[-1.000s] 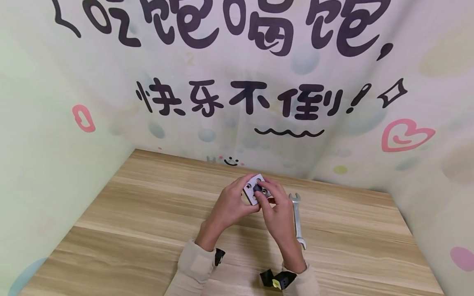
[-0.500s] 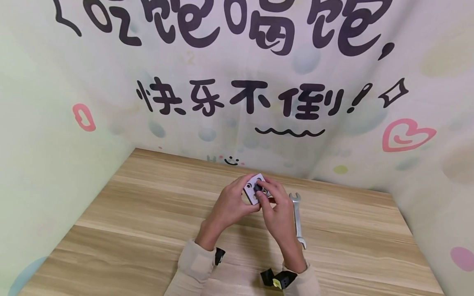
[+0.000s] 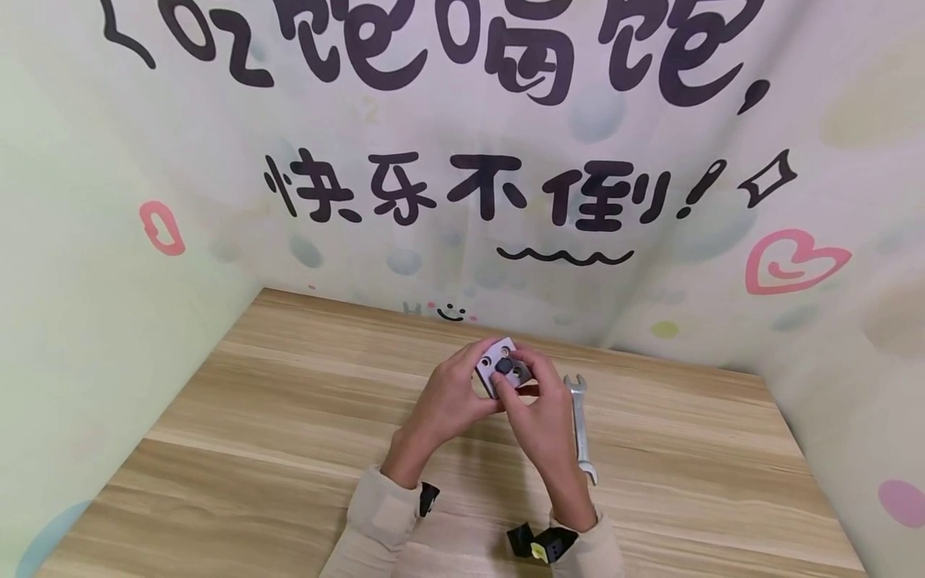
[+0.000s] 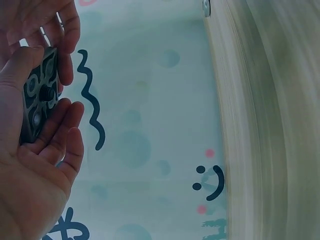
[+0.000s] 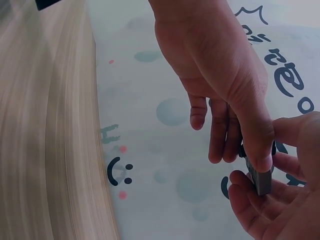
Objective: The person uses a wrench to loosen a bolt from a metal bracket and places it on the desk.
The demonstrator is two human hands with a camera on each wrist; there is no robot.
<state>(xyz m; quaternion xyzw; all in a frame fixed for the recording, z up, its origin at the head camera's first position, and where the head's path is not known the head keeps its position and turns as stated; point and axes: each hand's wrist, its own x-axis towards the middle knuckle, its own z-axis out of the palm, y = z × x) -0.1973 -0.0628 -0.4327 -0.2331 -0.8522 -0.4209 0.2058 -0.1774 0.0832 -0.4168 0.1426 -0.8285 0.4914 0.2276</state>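
Two bare hands held a small drilled plate above the far middle of the wooden table.

I saw the right hand [image 3: 538, 417] had slid its fingertips down off the plate's face since half a second earlier, baring a dark round knob in the centre; the twisting looked paused to me. The left hand [image 3: 448, 401] pinched the plate [image 3: 499, 365] by its edges; the right pinched its lower corner. The plate was pale, flat, square, with round holes. A slim steel wrench [image 3: 580, 425] lay just beside, toward the right edge.

One drilled metal block [image 3: 501, 368], one wrench [image 3: 580, 428], two hands [image 3: 448, 401]
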